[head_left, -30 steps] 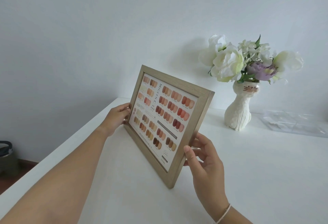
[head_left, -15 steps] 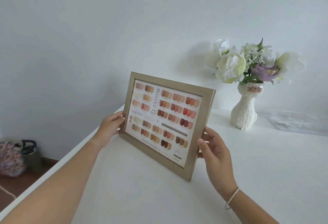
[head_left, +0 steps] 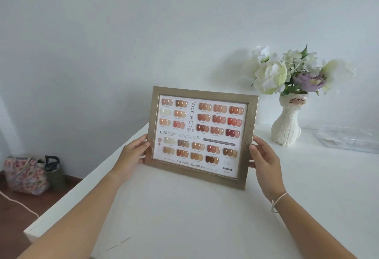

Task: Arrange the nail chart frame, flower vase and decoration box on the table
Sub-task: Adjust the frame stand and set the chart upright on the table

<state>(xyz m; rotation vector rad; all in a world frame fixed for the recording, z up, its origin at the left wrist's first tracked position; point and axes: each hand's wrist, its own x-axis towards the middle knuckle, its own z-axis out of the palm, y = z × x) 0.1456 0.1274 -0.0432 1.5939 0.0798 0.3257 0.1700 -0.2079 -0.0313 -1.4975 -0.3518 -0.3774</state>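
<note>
The nail chart frame, a wood-coloured frame around rows of orange, red and brown nail samples, stands nearly upright and faces me over the white table. My left hand grips its left edge and my right hand grips its right edge. The lower edge sits at or just above the tabletop; I cannot tell which. To the right, by the wall, stands the flower vase, white and cat-shaped, with white and purple flowers. The decoration box, clear plastic, lies at the far right.
A pale wall runs behind the table. The table's left edge drops to a brown floor, where a floral bag and a dark bottle stand, with a white cord nearby.
The frame has turned from a steep tilt with its left side away to square and level, facing me. Both hands shifted to its side edges. My view has swung left.
</note>
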